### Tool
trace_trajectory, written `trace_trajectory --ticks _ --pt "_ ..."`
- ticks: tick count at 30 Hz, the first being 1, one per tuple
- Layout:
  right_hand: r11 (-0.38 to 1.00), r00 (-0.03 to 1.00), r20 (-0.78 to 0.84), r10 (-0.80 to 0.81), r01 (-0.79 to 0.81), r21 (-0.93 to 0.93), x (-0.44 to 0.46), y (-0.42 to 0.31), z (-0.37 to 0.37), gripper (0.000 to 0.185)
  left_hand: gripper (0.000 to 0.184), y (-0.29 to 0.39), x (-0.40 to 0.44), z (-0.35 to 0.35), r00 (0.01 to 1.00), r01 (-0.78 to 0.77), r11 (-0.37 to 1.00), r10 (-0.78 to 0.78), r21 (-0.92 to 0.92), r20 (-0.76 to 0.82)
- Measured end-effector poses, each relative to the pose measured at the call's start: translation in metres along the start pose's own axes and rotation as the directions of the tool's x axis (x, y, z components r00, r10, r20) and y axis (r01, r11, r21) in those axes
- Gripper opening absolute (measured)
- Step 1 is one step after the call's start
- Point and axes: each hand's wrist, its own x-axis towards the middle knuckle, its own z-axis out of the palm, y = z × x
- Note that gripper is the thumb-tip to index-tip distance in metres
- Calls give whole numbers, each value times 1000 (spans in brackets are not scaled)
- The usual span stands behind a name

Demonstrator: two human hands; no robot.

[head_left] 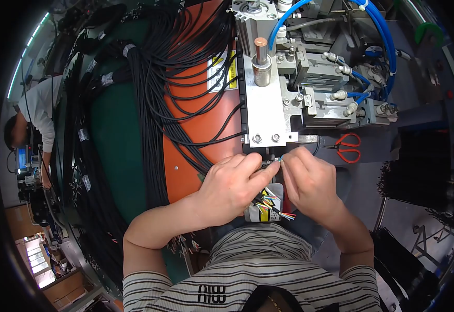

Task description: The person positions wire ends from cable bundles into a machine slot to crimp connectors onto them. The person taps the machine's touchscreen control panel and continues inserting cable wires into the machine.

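My left hand is closed, thumb and forefinger pinched just below the front edge of the machine's white metal plate. Black cables run up to it from the left. From under this hand stick several cable ends with stripped, coloured wires in white, yellow, red and blue. My right hand is closed too, its fingertips meeting the left ones at thin wires with a speck of green. The fingers hide most of what lies between them.
A thick bundle of black cables lies over the orange surface at left. Pneumatic cylinders with blue hoses stand at the back right. Red-handled scissors lie right of the plate. Another person works at far left.
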Motion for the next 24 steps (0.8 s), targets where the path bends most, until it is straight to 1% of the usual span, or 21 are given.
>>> trace_trajectory --ticks 1,2,4,5,8,9,10,12,13,16,18,21,24 --pt "1000 1000 -1 0 0 0 0 -2 0 6 39 0 0 0 999 -30 999 30 26 11" --pt "999 1000 20 -7 8 -43 1 -3 -1 7 39 0 1 0 999 -32 999 31 28 10" --pt "992 998 67 -10 19 -128 2 -7 -4 7 35 3 3 0 998 -70 988 68 140 17" --pt "992 998 69 -10 19 -128 3 -5 -6 7 33 5 4 1 996 -87 977 84 194 20" --pt "999 978 208 33 -23 -49 8 5 -13 7 29 7 9 -1 995 -95 975 86 203 55" --pt "998 977 208 33 -23 -52 7 4 -13 7 28 7 10 -1 994 -99 973 86 208 69" --pt "999 985 165 41 -38 -20 4 4 -10 6 28 7 10 -1 994 -101 973 88 209 68" --pt "997 996 75 54 -57 44 2 4 -5 5 36 5 10 1 993 -111 966 101 231 57" --pt "997 995 78 55 -58 42 2 3 -5 5 41 6 9 2 993 -114 965 104 237 55" --pt "993 995 -4 101 -101 65 3 -2 -2 5 40 5 8 2 993 -115 965 104 234 57" --pt "995 997 9 80 -80 53 4 1 -2 6 40 4 11 1 993 -118 965 108 236 54" --pt "998 998 45 48 -50 40 3 5 -3 6 28 7 12 -2 993 -110 969 96 223 71" --pt "910 954 200 225 -279 307 7 12 -3 4 29 7 12 -5 994 -82 980 67 183 84"
